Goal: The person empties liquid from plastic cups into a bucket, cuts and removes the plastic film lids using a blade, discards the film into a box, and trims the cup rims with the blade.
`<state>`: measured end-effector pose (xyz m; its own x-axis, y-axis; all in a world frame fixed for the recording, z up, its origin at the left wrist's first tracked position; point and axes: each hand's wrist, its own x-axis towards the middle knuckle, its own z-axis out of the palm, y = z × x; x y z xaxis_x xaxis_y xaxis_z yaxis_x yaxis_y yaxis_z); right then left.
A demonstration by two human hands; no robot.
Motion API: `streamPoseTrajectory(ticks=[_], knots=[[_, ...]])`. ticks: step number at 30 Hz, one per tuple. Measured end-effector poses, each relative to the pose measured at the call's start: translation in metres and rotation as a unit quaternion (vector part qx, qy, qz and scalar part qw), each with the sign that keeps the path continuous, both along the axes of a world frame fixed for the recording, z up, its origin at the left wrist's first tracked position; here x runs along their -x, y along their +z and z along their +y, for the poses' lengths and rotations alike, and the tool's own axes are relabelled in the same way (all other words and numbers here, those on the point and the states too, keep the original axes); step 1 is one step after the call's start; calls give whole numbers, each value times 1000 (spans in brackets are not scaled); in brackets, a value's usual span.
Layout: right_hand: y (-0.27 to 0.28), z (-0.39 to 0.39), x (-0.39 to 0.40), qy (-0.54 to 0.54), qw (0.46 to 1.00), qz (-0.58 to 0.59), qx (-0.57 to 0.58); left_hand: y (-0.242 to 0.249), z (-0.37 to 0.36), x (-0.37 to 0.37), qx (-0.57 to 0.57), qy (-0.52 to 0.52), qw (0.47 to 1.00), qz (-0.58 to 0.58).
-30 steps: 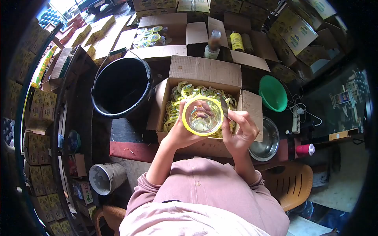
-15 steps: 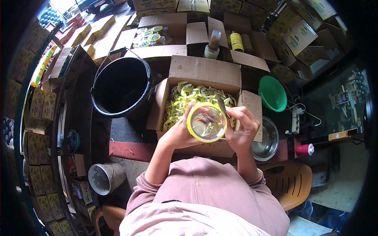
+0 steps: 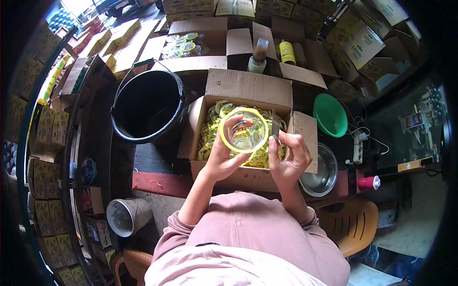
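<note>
A clear plastic cup (image 3: 244, 130) with a yellow rim is held up by my left hand (image 3: 220, 159), whose fingers wrap round its left side and bottom. Just right of the cup, my right hand (image 3: 290, 159) pinches a small dark blade (image 3: 275, 126), which points upward and stands slightly apart from the rim. Both hands are above an open cardboard box (image 3: 249, 86) filled with yellow and clear plastic strips (image 3: 210, 138).
Left of the box stands a black bucket (image 3: 148, 105). On the right are a green bowl (image 3: 330, 114), a metal basin (image 3: 324, 174) and a power strip (image 3: 358, 148). Behind, an open carton (image 3: 200, 62) holds lidded cups. A grey bucket (image 3: 129, 217) is low at the left.
The cup has moved slightly up and to the left and is turned in my left hand. The blade in my right hand has come away from the rim.
</note>
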<state>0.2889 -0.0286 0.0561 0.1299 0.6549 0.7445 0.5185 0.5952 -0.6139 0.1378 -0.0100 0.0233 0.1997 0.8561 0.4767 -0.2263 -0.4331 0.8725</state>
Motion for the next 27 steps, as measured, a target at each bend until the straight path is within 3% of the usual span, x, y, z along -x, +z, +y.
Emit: streamPoseTrajectory(ticks=[6,27], knots=[[0,-6,4,-21,999,-35,10,0,-3,-4,-42,19,999,27],[-5,-9,9,-43,998,-44,-26,-2,-7,-13,-32,122,986,113]])
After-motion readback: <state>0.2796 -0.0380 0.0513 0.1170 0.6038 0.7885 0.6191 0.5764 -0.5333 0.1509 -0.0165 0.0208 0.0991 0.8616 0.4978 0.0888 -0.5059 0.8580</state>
